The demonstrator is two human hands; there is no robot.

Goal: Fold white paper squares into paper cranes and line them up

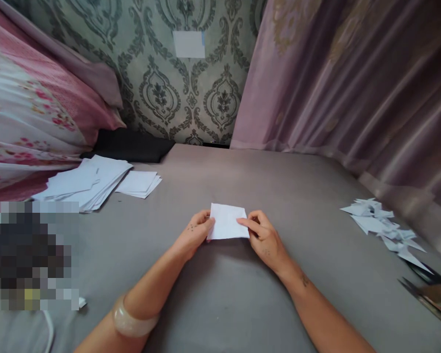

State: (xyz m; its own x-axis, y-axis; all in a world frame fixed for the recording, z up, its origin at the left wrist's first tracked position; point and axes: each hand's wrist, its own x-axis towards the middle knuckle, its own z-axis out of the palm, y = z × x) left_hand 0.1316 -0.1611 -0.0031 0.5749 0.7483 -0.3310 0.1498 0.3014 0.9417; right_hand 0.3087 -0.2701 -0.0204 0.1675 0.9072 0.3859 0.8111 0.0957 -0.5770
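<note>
A small white sheet of paper (226, 223), close to square, is held up just above the grey surface in front of me. My left hand (198, 229) pinches its left edge, thumb on the near face and the other fingers behind. At the right edge my right hand (264, 235) grips it too, with a finger or thumb lying across its face. What the fingers do behind the paper is hidden.
On the left lie a stack of white sheets (91, 184) and a smaller pile of square papers (141, 182), near a black folded item (132, 144). Several folded paper shapes (385, 225) lie at the right. Curtains (297, 88) border the grey surface (220, 304).
</note>
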